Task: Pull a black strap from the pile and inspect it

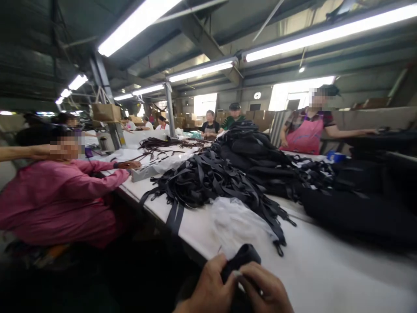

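Black folded strap (241,257), matte woven webbing, pinched at near table (325,269) edge between left hand (210,287) and right hand (265,289), both grasping. Beyond: crinkled clear plastic bag (234,224), tangled heap of black straps (208,178).

This is a garment or bag-making factory floor. A long white worktable (325,269) runs from six o'clock toward eleven, heaped with black webbing straps (208,178) and stacked black bags (250,148), with seated workers along both its sides, one in a pink top (58,195) at nine o'clock and one in a pink apron (306,132) at two. Overhead at twelve hang fluorescent tube lights (137,21) under a bare steel-beamed roof, and cardboard cartons (106,112) are stacked at ten o'clock.
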`<state>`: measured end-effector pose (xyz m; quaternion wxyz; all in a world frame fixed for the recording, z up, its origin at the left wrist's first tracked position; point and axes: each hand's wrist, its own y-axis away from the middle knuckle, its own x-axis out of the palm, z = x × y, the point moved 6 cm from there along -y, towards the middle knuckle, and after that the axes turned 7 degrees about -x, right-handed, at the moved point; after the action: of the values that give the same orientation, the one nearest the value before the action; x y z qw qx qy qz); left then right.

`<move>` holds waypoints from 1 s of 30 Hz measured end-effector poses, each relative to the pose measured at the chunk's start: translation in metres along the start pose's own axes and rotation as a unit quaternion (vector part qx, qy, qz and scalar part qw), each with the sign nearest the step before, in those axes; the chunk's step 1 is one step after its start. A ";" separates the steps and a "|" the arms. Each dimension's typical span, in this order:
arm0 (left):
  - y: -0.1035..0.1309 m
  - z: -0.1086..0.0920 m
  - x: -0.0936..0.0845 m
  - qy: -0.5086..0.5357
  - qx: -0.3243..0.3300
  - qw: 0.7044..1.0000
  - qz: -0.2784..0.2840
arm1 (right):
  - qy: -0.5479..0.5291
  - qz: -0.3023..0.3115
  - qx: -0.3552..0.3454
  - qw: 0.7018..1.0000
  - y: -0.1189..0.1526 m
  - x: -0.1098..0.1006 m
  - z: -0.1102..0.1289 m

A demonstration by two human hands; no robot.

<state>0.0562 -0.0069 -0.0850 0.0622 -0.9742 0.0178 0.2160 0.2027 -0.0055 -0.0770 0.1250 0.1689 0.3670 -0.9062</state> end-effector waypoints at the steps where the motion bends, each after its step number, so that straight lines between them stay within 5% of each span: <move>1: 0.001 -0.004 0.001 -0.008 0.008 1.000 -0.004 | 0.010 -0.005 0.030 0.999 -0.002 -0.002 -0.002; 5: -0.001 -0.010 0.006 -0.019 0.014 0.999 0.021 | -0.001 -0.020 0.174 0.985 -0.001 -0.007 -0.013; 8: -0.003 -0.011 0.009 -0.013 0.017 0.999 0.048 | -0.032 -0.023 0.215 0.976 -0.002 -0.008 -0.014; 21: -0.003 -0.014 0.011 -0.023 0.040 0.996 0.071 | -0.103 0.002 0.277 0.955 -0.010 -0.007 -0.014; 30: -0.002 -0.017 0.010 0.027 0.013 0.995 0.095 | -0.084 0.001 0.220 0.972 -0.007 -0.010 -0.006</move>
<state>0.0722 -0.0071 -0.0739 0.0534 -0.9727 0.1144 0.1946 0.2107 0.0048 -0.0728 0.1161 0.1164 0.1467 -0.9754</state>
